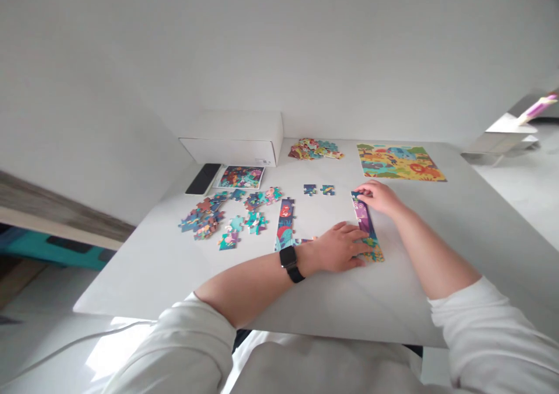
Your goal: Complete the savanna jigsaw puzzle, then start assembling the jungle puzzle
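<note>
My left hand point(343, 247) lies flat with fingers spread, its fingertips on the lower part of the right-hand puzzle strip point(361, 210). At the top of that strip, my right hand point(379, 197) pinches a dark blue puzzle piece point(354, 195) between thumb and fingers. A left-hand puzzle strip point(286, 222) stands joined in a column, with a red figure on it. My left hand and wrist hide most of the bottom row between the strips. Two loose dark blue pieces, one point(310, 190) beside the other point(328, 190), lie above the gap.
Loose puzzle pieces point(205, 216) spread over the table's left side. Behind them are a phone point(203, 178), a picture card point(241, 177) and a white box point(231, 138). A second pile of pieces point(315, 149) and an animal puzzle point(402, 162) lie at the back.
</note>
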The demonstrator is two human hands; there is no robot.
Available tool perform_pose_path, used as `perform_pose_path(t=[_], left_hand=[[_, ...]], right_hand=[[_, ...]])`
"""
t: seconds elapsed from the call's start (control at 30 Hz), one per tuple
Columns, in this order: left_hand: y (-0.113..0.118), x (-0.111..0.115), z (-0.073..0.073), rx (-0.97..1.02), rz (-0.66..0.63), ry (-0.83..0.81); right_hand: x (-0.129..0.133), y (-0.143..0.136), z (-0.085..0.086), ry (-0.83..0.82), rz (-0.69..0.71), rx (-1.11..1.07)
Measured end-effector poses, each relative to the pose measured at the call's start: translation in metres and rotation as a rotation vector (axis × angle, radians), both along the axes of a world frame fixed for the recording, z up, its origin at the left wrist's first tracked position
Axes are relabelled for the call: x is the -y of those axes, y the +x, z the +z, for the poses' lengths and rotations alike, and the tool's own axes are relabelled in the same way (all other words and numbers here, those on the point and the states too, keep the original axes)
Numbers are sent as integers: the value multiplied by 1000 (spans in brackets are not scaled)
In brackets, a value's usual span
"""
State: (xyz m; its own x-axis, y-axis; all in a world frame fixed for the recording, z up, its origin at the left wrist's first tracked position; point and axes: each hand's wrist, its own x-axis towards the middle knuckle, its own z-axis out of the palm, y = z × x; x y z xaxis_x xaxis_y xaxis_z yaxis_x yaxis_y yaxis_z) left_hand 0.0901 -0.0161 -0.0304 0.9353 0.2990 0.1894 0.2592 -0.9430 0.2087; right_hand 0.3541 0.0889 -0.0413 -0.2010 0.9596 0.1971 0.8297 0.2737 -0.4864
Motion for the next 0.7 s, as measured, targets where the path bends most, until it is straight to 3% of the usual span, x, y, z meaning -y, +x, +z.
perform_pose_path(t=[0.17, 0.3, 0.53, 0.7], left_hand=[[0, -2, -1, 2, -14, 29], [-1, -6, 14, 106, 0, 52], [-19, -27, 66, 211, 221, 17], [-73, -64, 115, 351, 497, -67]], right_hand=[[-4, 9, -10, 33, 20, -12], [-8, 16, -18, 79, 59, -46], [-4, 15, -18, 89, 57, -66], [-3, 14, -15, 58, 22, -18]])
